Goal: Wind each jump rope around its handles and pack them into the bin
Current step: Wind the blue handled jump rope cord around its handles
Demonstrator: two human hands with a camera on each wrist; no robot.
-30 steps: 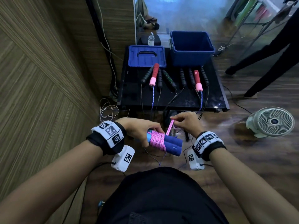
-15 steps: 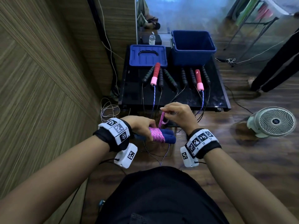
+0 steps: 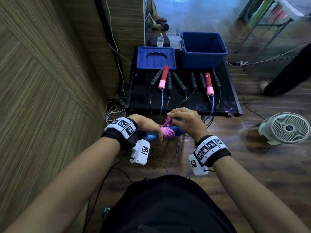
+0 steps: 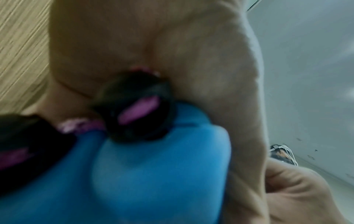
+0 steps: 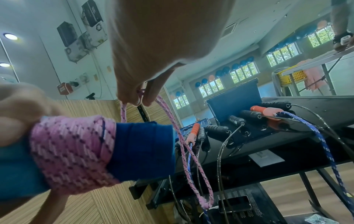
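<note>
While the left hand point(image 3: 148, 126) grips the blue handles point(image 5: 141, 148), the right hand point(image 3: 185, 120) pinches the pink rope point(image 5: 168, 112).

Gym hall: wall mirror point(image 3: 193, 15), exercise balls point(image 5: 222, 72) (blue) along windows point(image 5: 243, 72).

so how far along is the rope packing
Nothing looks packed: the blue bin seems empty. In hand: the left hand grips the blue handles, mostly wound in pink rope; the right hand pinches the last loop. Left: the unwound ropes on the black table.
</note>
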